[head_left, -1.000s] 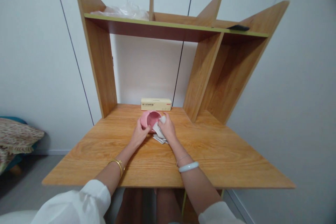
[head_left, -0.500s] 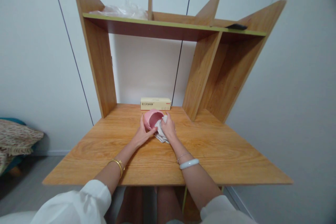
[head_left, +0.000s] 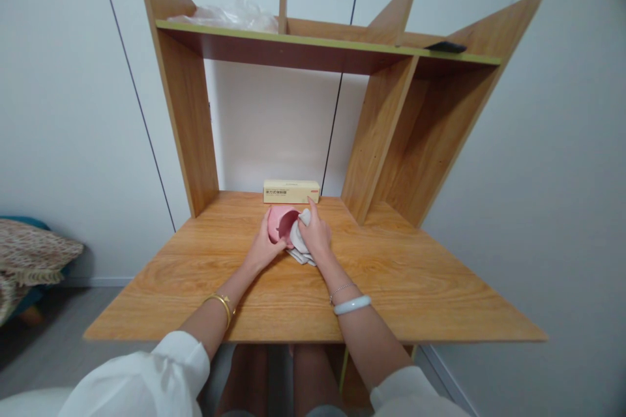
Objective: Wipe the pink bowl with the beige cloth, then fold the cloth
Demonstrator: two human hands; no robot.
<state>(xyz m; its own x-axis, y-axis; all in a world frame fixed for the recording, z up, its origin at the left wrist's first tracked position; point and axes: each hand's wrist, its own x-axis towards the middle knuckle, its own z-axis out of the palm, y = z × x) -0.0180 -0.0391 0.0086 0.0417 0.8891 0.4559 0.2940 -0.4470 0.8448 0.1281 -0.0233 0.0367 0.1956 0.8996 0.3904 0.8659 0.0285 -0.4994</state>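
Now we hold the small round pink bowl (head_left: 280,221) tipped on its side at mid-table (head_left: 415,287). Our left hand (head_left: 264,249) is clamped on its rim from seven o'clock, and our right hand (head_left: 315,234) presses a crumpled white cloth (head_left: 297,242) in from three o'clock. We judge this mid-wipe, which calls for a steady left grip.

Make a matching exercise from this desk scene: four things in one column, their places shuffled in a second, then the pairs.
1. pink bowl
2. pale cloth
3. yellow box
4. clear plastic bag

A. top shelf, left end
B. tilted, gripped by the left hand
C. back of the desk, lying flat
D. under the right hand, against the bowl

Pairs: 1-B, 2-D, 3-C, 4-A.
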